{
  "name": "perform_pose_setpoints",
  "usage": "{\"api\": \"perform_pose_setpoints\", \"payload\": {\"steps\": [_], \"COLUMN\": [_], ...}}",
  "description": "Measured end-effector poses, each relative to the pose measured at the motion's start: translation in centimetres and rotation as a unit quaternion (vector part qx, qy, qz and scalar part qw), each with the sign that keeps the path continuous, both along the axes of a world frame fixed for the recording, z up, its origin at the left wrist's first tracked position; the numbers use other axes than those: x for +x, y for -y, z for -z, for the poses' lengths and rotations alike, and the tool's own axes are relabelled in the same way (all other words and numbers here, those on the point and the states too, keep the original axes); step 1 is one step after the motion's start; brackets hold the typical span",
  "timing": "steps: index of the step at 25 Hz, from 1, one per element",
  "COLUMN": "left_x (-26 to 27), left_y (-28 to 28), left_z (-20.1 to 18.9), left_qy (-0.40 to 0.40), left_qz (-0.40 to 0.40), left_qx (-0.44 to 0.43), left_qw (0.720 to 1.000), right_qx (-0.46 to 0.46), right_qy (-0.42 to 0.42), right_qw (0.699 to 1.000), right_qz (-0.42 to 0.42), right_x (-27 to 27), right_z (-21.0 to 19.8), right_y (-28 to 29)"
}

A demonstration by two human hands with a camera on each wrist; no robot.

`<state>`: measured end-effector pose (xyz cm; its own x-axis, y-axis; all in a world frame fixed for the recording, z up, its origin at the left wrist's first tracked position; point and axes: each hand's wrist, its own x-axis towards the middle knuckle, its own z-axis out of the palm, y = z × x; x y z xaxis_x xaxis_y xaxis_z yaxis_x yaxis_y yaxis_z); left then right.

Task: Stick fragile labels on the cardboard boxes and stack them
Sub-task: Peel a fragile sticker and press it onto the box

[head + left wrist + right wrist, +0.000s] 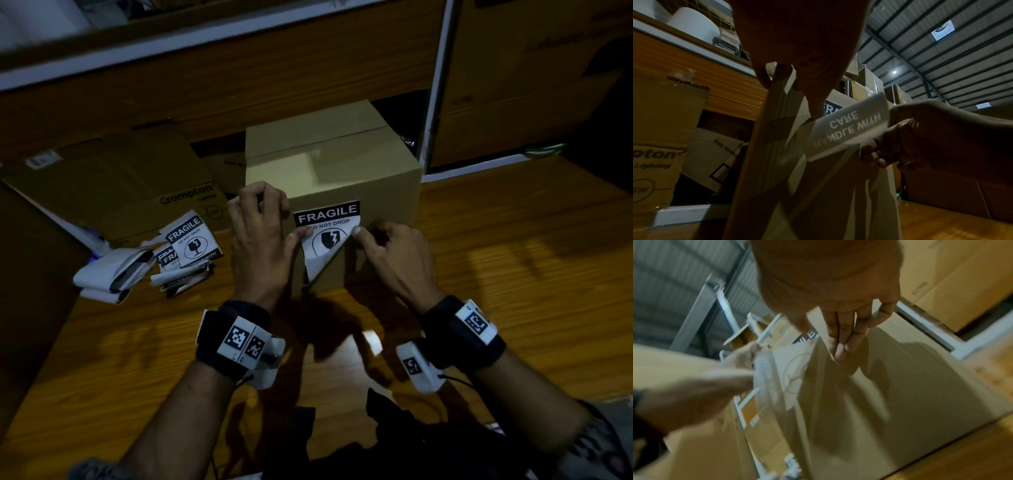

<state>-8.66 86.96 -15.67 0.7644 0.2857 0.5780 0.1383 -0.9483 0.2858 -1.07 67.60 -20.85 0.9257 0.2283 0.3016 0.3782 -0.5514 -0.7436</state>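
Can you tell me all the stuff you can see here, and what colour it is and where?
cardboard box: one, plain brown, taped shut, middle of the table.
fragile label: one, black and white, top stuck on the box's near side, bottom folded up loose.
spare labels: a small pile, black and white, on the table left of the box.
crumpled backing paper: a heap, white, left of the pile.
flattened cartons: several, brown, leaning behind the pile.
table: one, orange-brown wood.
left hand: fingers on the box's left corner, thumb on the label.
right hand: pinches the label's right edge.
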Motion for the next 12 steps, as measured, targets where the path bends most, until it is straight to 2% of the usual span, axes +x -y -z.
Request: {"api": "perform_pose_setpoints", "payload": {"steps": [2, 3, 6, 9, 12], "left_x": [0.0, 0.1, 0.2, 0.2, 0.2], "left_y": [0.0, 0.0, 0.0, -0.1, -0.1], "left_z": [0.0, 0.0, 0.1, 0.2, 0.3], "left_qy": [-0.004, -0.007, -0.015, 0.000, 0.010], "left_qz": [-0.006, -0.009, -0.013, -0.004, 0.001], "left_qx": [0.000, -0.002, -0.009, -0.002, 0.003], "left_qw": [1.000, 1.000, 1.000, 1.000, 1.000], "right_qx": [0.093, 0.097, -0.019, -0.097, -0.107], "right_qy": [-0.022, -0.025, 0.004, 0.034, 0.145], "right_qw": [0.995, 0.995, 1.000, 0.995, 0.982], "right_qz": [-0.003, -0.010, -0.007, 0.019, 0.048], "right_x": [-0.1, -0.1, 0.5, 1.1, 0.5], "right_z": [-0.2, -0.3, -0.4, -0.5, 0.4], "right_y": [0.1, 0.0, 0.0, 0.3, 0.6]}}
